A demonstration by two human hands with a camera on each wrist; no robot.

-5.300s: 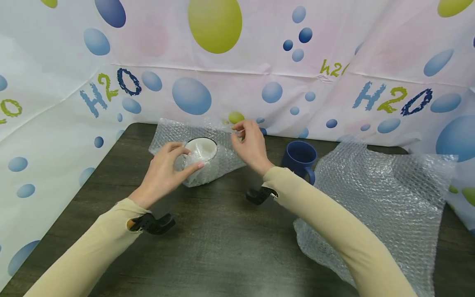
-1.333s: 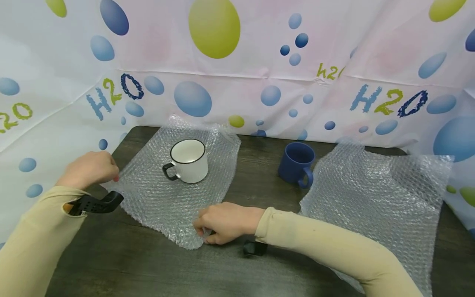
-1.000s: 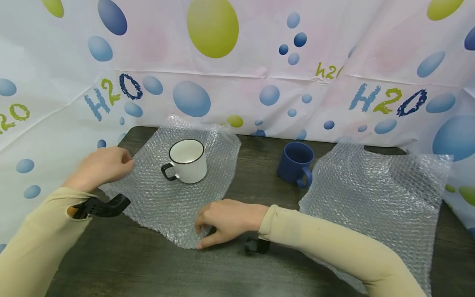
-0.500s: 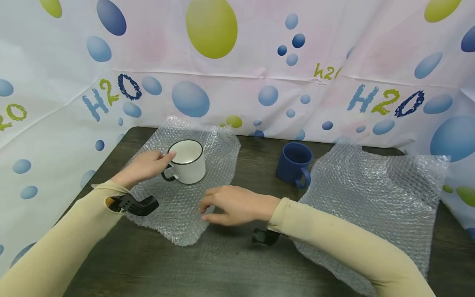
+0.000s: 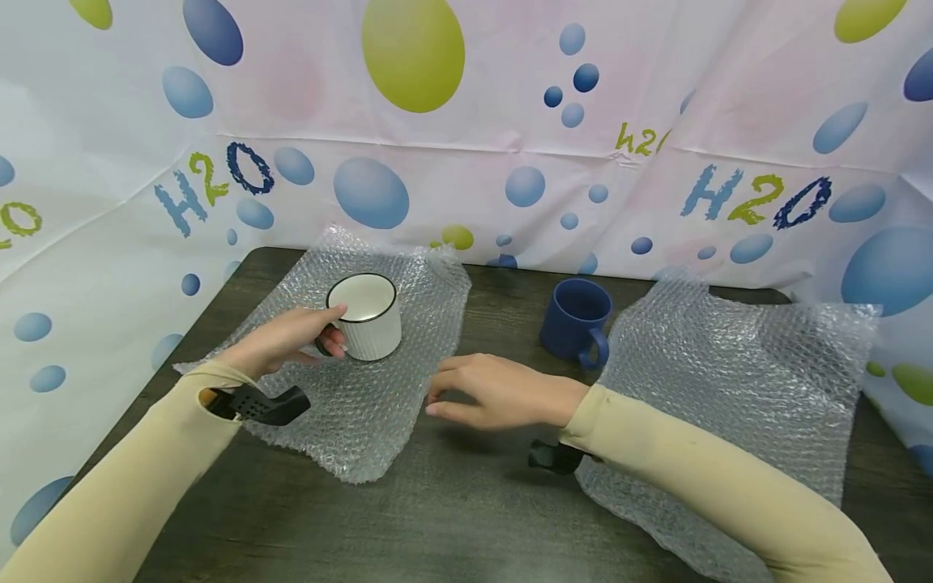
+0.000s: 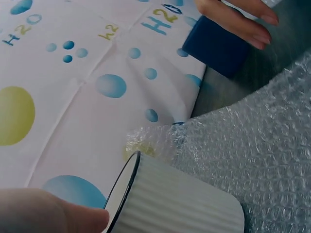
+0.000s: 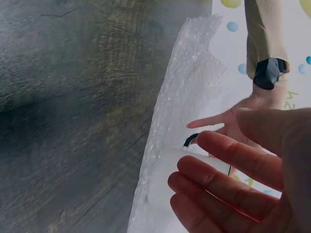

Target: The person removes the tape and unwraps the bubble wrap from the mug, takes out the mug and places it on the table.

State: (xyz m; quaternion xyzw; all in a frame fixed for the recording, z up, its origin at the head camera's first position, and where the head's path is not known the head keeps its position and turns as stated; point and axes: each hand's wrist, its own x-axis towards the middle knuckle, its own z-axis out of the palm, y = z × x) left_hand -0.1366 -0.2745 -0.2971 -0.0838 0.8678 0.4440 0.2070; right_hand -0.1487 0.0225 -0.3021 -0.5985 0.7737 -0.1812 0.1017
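Observation:
A white mug point(image 5: 370, 324) with a dark rim and black handle stands upright on a spread sheet of bubble wrap point(image 5: 364, 421). My left hand point(image 5: 287, 336) grips it at the handle side, thumb at the rim and fingers by the handle, which is mostly covered. In the left wrist view that thumb point(image 6: 73, 218) touches the rim of the ribbed mug point(image 6: 180, 204). My right hand point(image 5: 503, 393) hovers at the wrap's right edge, holding nothing. Its fingers point(image 7: 218, 184) are loosely bent in the right wrist view.
A blue mug point(image 5: 576, 324) stands behind my right hand, handle toward the front right. A second bubble wrap sheet point(image 5: 729, 405) covers the table's right side, partly under my right sleeve. The dark wooden table point(image 5: 408, 534) meets a patterned curtain point(image 5: 481, 89) at the back.
The wrap, earlier folded about the white mug, now lies flat beneath it. My left hand has moved from the wrap's left corner to the mug. My right hand let go of the near corner.

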